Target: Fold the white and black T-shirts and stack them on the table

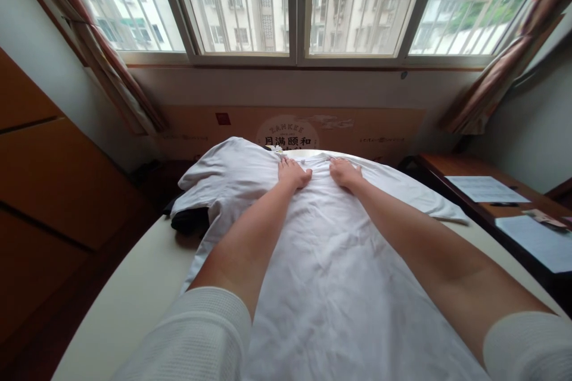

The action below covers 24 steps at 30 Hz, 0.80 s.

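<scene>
A white T-shirt (322, 262) is spread over a pale table, its surface lightly wrinkled. One sleeve (214, 169) bunches up at the left, and the other (438, 205) lies flatter toward the right edge. My left hand (294, 173) rests palm down near the shirt's far end, fingers stretched forward and thumb apart. Beside it, a short gap to the right, my right hand (345, 172) presses on the cloth by the neckline, fingers slightly bent and partly hidden from view. A black object (190, 221) pokes out from under the left side of the shirt.
The pale table (129, 292) has a rounded edge. A brown desk (451, 166) with paper sheets (487, 189) stands at the right. An orange-brown cabinet (53, 178) is on the left. Ahead are a printed board (379, 125) and barred windows (241, 6) with curtains (496, 89).
</scene>
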Each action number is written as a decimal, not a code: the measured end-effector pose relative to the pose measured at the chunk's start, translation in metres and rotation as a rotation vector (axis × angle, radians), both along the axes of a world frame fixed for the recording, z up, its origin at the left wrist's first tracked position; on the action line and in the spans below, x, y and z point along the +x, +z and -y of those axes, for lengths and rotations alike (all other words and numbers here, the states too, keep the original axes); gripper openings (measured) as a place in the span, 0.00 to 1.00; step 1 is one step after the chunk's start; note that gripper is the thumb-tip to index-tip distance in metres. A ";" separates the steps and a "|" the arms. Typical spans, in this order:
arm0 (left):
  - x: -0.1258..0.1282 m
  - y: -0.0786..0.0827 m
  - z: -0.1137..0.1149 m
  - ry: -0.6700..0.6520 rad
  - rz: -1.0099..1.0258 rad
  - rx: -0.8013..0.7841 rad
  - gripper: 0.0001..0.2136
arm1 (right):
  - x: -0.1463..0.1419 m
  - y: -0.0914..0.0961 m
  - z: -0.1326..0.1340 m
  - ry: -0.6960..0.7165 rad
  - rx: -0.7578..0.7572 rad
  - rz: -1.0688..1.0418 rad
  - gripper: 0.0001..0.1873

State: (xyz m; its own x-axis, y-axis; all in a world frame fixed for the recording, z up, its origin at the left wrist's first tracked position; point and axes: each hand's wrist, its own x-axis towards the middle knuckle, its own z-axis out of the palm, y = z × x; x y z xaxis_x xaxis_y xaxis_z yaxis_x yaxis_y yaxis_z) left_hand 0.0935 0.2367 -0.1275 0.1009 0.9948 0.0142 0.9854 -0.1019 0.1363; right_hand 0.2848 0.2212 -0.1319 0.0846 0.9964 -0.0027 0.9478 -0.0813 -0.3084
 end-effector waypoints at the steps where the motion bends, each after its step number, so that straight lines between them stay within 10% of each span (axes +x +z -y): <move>1: 0.000 -0.001 -0.001 0.002 0.010 0.003 0.45 | 0.002 0.000 -0.004 -0.008 -0.003 0.005 0.33; 24: -0.002 0.000 0.005 0.012 0.048 0.015 0.49 | -0.005 -0.010 -0.030 -0.028 0.021 0.035 0.38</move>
State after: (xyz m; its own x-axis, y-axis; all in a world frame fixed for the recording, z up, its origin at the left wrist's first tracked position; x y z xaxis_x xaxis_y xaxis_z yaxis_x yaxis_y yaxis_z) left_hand 0.0917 0.2314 -0.1273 0.0878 0.9956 0.0339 0.9789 -0.0926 0.1822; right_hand 0.2802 0.2516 -0.1419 0.1121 0.9935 0.0221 0.9554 -0.1016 -0.2774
